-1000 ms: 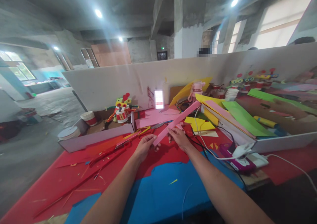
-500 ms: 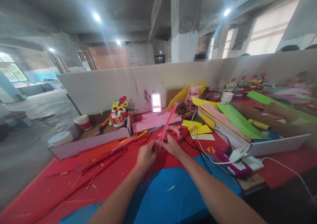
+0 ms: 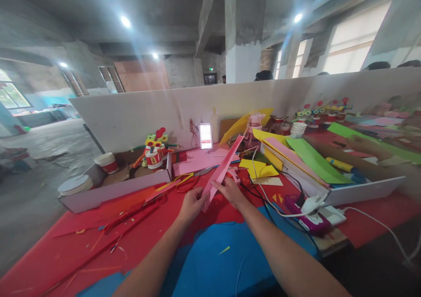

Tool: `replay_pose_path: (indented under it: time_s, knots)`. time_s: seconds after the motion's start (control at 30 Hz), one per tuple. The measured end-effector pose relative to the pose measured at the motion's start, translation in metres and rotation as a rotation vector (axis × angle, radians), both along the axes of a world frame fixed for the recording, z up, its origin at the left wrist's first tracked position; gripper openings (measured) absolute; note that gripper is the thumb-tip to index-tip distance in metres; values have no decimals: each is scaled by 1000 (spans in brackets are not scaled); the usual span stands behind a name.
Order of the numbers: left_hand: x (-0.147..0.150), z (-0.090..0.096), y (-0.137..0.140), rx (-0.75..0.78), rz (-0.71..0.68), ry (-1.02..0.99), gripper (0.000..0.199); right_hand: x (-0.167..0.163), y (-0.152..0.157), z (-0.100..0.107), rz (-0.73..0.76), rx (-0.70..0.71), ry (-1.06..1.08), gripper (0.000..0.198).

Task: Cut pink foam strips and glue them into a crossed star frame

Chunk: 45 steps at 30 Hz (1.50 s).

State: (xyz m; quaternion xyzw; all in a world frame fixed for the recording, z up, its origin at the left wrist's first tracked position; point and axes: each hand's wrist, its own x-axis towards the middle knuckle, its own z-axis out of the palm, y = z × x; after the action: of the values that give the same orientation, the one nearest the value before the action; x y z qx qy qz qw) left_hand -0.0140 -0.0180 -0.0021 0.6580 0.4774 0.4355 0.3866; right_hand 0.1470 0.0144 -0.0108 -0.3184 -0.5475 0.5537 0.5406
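A person is holding a pink paper strip (image 3: 226, 163) over a red-covered table (image 3: 148, 249), both hands sharing it near its closer end. The left hand (image 3: 194, 203) is gripping the lower left edge, closest to that end, its grip narrow and pinched on the paper; the right hand (image 3: 232, 192) is holding the opposite edge slightly farther up, its thumb pressing on the upper face. From the two grips, the strip's long axis is running away from the person and slanting to the right, its far end pointing toward the pink jug-like object (image 3: 255, 121) at the back. Two tones are running along its length, possibly marking a lengthwise fold, though the pictures are leaving that uncertain.

Most of the fingers are disappearing behind the paper, so their exact placement is staying hidden. The right hand is partly covering what is appearing to be a pink glue gun (image 3: 234, 174); the strip is perhaps masking the tips of the scissors (image 3: 203, 171) lying to its left. A bright upright panel (image 3: 206, 136) is showing only as blurred blocks, its contents unreadable.
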Motion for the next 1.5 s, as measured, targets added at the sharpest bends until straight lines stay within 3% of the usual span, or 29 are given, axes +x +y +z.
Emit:
replay_pose_path:
  time_s: [0.57, 0.63, 0.7, 0.77, 0.87, 0.97, 1.1, 1.23, 1.37, 1.5]
  knots:
    - [-9, 7, -4, -268, -146, -110, 28, 26, 17, 3, -284, -77, 315, 39]
    - [-10, 8, -3, -298, -137, -166, 29, 26, 12, 8, -163, -83, 362, 41]
    - [-11, 9, -2, -327, -143, -252, 29, 22, 4, 13, 62, -80, 381, 44]
    - [-11, 11, -2, -351, -164, -327, 29, 17, -4, 16, 227, -61, 311, 41]
    - [-9, 13, -4, -392, -210, -361, 27, 8, -10, 13, 330, -32, 121, 34]
    - [-7, 15, -7, -437, -252, -326, 32, 4, -8, 7, 313, -28, 9, 34]
    - [-6, 15, -8, -385, -202, -325, 52, 4, 0, 2, 89, -82, 72, 40]
    - [-6, 14, -6, -267, -126, -240, 43, 5, 2, 3, -37, -153, 146, 43]
    - [-9, 13, -3, -216, -105, -251, 40, 5, 0, 6, -25, -166, 157, 46]
    - [-10, 13, -1, -201, -119, -249, 40, 4, -5, 6, 129, -127, 50, 42]
